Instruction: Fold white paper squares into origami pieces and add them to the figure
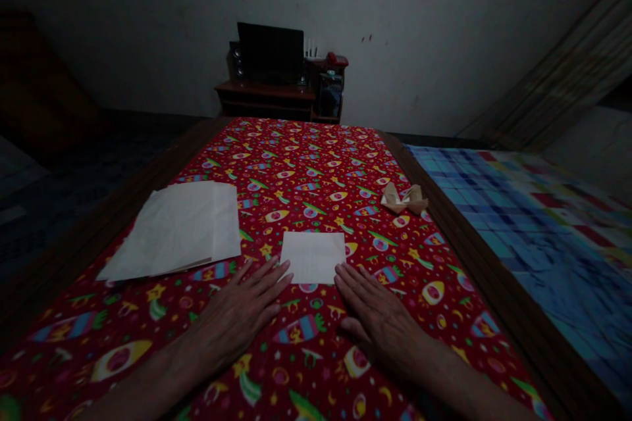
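A small white sheet of paper (314,256), close to square, lies flat on the red patterned cloth (296,355) in front of me. My left hand (241,306) rests palm down with its fingers stretched out, fingertips at the sheet's lower left edge. At the lower right corner, the fingertips of my right hand (372,309) touch the paper, that hand also flat with fingers extended. Neither hand grips anything. To the left lies a stack of larger white paper sheets (182,227), slightly fanned. A folded brown paper piece (405,199) with raised points sits to the right.
Dark wooden edges (434,191) border the cloth on both sides. Beyond its far end stands a wooden desk (266,95) with a dark monitor (270,52) and a red telephone (338,60). A blue checked cloth (494,230) spreads at the right.
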{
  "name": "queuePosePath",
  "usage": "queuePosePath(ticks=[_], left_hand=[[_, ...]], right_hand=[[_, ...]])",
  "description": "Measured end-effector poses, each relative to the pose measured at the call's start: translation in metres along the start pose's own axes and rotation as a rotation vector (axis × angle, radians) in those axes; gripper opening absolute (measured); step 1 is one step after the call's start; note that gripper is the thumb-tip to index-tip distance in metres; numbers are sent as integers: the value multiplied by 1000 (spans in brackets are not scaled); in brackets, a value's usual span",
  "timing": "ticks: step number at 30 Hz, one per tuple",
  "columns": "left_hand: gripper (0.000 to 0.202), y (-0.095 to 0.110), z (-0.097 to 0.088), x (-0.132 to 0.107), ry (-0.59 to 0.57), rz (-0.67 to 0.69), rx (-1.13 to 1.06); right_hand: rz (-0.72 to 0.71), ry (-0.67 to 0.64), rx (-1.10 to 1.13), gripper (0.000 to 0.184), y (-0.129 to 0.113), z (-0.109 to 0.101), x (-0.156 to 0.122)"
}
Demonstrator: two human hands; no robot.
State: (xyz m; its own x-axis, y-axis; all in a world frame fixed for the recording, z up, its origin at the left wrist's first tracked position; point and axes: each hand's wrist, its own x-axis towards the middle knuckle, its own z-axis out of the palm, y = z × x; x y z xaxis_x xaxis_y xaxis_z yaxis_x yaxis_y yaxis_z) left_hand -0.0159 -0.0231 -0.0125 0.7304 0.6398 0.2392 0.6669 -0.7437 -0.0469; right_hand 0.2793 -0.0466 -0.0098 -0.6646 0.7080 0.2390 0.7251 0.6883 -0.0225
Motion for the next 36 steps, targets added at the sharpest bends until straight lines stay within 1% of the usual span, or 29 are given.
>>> queuePosePath(ticks=[3,5,7,8,10,13,15,17,19,21,23,25,27,30,32,34,36], left_hand=[[37,1,-1,2,33,-48,-50],[32,3,-2,10,70,-78,-107],[28,3,-3,20,113,-96,-166],[26,2,-4,25,126,-97,-194],[26,0,-6,32,129,-85,-246],[29,-4,-7,35,109,-77,-289],[37,-6,-6,33,102,-82,-290],[47,-7,-2,32,91,-75,-283],[54,-11,2,32,80,-61,-280],[56,-15,4,35,81,-34,-276],[52,-20,3,39,97,7,-262],[43,-20,1,43,137,61,-237],[30,-16,-2,44,191,102,-210],[20,-1,-4,43,251,123,-197],[19,10,-5,41,234,103,-229],[17,18,-4,40,183,66,-300],[13,21,-3,40,135,23,-398]], right_hand=[[3,121,-73,33,-8,8,19],[-26,92,-130,22,-15,11,37],[-111,2,-151,18,-22,10,56],[-126,-26,-171,16,-26,9,65],[-128,-45,-227,15,-33,5,78],[-105,-33,-304,19,-39,2,84],[-90,-24,-315,18,-36,3,82],[-86,28,-261,17,-29,6,77],[-121,151,-139,17,-17,9,71],[-200,285,4,20,-2,11,64],[-250,349,100,22,13,11,58],[-233,353,130,21,24,11,52],[-170,351,108,19,29,9,46],[-117,299,56,19,25,5,37],[-147,222,71,21,18,4,32],[-146,219,156,22,13,5,27],[-58,234,317,23,11,7,23]])
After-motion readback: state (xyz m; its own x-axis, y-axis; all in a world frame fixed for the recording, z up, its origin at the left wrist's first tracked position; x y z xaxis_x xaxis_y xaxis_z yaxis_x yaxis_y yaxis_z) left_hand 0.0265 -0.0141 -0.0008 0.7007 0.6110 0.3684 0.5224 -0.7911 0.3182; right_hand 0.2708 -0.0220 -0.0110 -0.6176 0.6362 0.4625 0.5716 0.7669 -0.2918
